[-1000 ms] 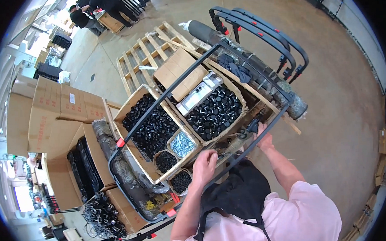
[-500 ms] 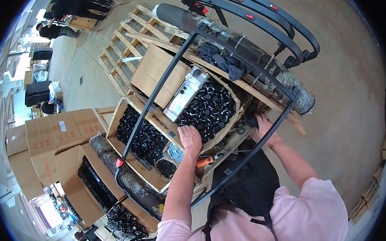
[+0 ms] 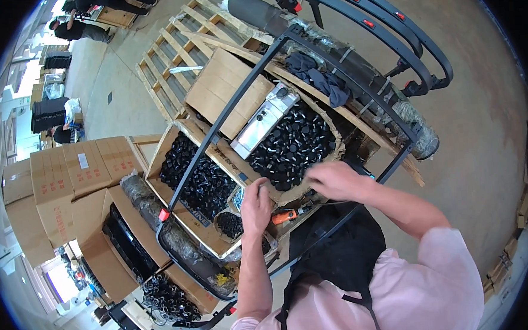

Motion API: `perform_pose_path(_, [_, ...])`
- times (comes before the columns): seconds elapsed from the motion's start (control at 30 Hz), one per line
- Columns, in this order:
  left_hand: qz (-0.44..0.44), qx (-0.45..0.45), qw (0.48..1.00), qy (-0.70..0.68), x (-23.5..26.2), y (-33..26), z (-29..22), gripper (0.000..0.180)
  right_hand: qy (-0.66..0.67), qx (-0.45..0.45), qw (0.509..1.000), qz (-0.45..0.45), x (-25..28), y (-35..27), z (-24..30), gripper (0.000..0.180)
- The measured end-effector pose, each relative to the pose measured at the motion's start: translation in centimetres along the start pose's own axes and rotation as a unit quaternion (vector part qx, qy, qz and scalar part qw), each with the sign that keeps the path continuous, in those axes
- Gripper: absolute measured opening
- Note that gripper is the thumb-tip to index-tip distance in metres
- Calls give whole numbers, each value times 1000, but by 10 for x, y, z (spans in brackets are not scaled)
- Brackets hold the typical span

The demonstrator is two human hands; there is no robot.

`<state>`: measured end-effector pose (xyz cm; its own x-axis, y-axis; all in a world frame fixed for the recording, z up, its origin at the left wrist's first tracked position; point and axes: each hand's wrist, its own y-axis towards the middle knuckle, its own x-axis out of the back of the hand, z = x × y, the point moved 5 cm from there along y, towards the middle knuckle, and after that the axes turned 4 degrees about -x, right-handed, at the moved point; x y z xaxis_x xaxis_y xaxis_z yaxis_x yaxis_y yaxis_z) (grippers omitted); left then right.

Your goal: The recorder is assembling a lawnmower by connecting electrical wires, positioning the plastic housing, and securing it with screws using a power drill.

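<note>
My left hand (image 3: 256,208) is over the near edge of the parts boxes, beside a small compartment of silvery fasteners (image 3: 237,197). Its fingers are curled, and what they hold, if anything, is hidden. My right hand (image 3: 336,181) hovers at the near right rim of a carton of black round-headed knobs (image 3: 292,141); motion smears its fingers. Between the hands and my apron lies an orange and black hand tool (image 3: 284,216). Left of the knobs is a wooden box of small black parts (image 3: 198,177), with a tub of tiny dark pieces (image 3: 229,225) in its near corner.
A black tubular frame (image 3: 217,122) arches over the boxes. A silver metal case (image 3: 266,120) lies on the knobs' carton beside a cardboard flap (image 3: 230,92). Wrapped rolls (image 3: 385,93) and a splintered plank (image 3: 357,121) run along the right; cartons (image 3: 56,188) stand left.
My right hand has come up and left from beside the frame to the knob carton's rim. My left hand has drawn slightly nearer, off the box edge, its fingers now curled. The view has shifted slightly.
</note>
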<state>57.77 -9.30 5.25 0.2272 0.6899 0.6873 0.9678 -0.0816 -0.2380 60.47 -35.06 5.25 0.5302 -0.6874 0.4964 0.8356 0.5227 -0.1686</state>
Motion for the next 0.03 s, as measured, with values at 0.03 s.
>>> perform_pose_path(0.03, [-25, -4, 1000, -10, 9, -7, 2, 51, -80, -9, 997, 10, -24, 29, -16, 19])
